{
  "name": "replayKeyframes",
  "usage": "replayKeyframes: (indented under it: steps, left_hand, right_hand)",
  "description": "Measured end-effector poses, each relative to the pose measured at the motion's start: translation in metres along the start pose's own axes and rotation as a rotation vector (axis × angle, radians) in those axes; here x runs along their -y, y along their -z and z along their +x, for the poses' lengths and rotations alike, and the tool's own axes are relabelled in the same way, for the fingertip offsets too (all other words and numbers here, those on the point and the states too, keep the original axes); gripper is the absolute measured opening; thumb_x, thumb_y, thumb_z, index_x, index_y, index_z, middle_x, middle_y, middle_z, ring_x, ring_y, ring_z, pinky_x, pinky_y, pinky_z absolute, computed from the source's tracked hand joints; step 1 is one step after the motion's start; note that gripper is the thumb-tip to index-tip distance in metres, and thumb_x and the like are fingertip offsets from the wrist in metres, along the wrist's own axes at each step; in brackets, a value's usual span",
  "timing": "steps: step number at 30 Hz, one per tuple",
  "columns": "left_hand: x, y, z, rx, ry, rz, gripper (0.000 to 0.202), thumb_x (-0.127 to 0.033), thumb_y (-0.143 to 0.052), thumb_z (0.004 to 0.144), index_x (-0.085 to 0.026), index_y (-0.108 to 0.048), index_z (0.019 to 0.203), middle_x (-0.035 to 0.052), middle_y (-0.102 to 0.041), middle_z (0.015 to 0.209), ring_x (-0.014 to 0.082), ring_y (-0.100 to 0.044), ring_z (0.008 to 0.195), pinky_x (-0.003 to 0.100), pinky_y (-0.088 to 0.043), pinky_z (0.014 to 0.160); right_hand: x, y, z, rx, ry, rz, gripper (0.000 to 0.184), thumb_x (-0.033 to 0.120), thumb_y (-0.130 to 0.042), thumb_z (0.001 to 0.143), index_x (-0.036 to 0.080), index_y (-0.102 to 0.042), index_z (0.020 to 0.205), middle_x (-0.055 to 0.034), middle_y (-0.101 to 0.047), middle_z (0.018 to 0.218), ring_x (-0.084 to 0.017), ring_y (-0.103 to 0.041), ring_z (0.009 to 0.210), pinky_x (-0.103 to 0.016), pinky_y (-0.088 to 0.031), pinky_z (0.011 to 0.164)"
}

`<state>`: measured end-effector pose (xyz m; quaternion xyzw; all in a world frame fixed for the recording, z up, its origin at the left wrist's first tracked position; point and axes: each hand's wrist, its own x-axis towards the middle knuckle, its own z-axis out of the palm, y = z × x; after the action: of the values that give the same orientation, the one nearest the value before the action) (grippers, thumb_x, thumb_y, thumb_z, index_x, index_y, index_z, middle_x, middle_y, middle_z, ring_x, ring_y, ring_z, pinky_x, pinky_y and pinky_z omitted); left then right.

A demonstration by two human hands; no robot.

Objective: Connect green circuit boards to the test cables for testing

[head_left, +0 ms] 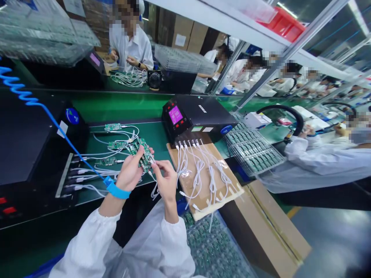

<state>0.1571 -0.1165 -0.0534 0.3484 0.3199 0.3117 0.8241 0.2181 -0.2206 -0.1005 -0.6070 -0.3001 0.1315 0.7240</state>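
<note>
My left hand point(131, 170) is closed round a small stack of green circuit boards point(142, 154), held up over the green bench. My right hand point(165, 180) pinches the end of a white cable point(153, 189) right beside those boards. A blue antistatic strap point(117, 190) circles my left wrist, with a blue coiled cord point(34, 102) running up to the left. More green boards point(117, 144) lie wired with white leads on the mat behind my hands.
A black tester with a pink screen point(175, 114) stands to the right, with white cables point(199, 170) taped on a cardboard sheet. Clear trays of boards point(253, 154) sit further right and below point(214, 247). A black unit point(26, 143) fills the left. Co-workers in white coats sit around the line.
</note>
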Motion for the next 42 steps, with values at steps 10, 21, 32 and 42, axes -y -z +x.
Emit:
replayKeyframes:
  steps: [10, 21, 32, 42]
  left_hand:
    - [0.016, 0.009, -0.001, -0.006, -0.210, 0.194, 0.062, -0.068, -0.082, 0.078, -0.013, -0.078, 0.107, 0.0108, -0.077, 0.104, 0.0247, -0.070, 0.101, 0.033, -0.054, 0.088]
    - [0.014, 0.010, 0.004, -0.019, -0.234, 0.178, 0.053, -0.060, -0.086, 0.077, -0.015, -0.079, 0.104, 0.0105, -0.077, 0.109, 0.0260, -0.070, 0.110, 0.035, -0.053, 0.096]
    - [0.000, 0.012, -0.010, 0.074, -0.225, 0.530, 0.052, -0.062, -0.083, 0.078, -0.016, -0.078, 0.103, 0.0109, -0.077, 0.109, 0.0284, -0.067, 0.111, 0.037, -0.048, 0.101]
    - [0.021, 0.019, -0.007, 0.260, -0.365, 0.614, 0.056, -0.050, -0.073, 0.093, -0.028, -0.060, 0.143, 0.0081, -0.065, 0.135, 0.0209, -0.066, 0.108, 0.031, -0.053, 0.096]
  right_hand:
    - [0.001, -0.006, -0.008, -0.101, -0.023, -0.041, 0.023, 0.040, -0.073, 0.095, 0.019, -0.081, 0.099, -0.0056, -0.070, 0.097, -0.017, -0.066, 0.086, -0.030, -0.056, 0.078]
    - [0.001, -0.012, -0.007, -0.061, -0.171, 0.122, 0.032, 0.047, -0.076, 0.090, 0.017, -0.079, 0.100, -0.0076, -0.075, 0.097, -0.018, -0.071, 0.082, -0.032, -0.059, 0.080]
    - [0.013, -0.002, 0.022, -0.189, -0.131, 0.117, 0.042, 0.051, -0.071, 0.091, 0.017, -0.079, 0.115, -0.0054, -0.073, 0.090, -0.012, -0.059, 0.067, -0.030, -0.056, 0.069]
    - [0.022, -0.016, 0.024, -0.258, -0.088, 0.102, 0.031, 0.049, -0.068, 0.094, 0.019, -0.068, 0.100, -0.0051, -0.072, 0.090, -0.016, -0.070, 0.075, -0.033, -0.062, 0.078]
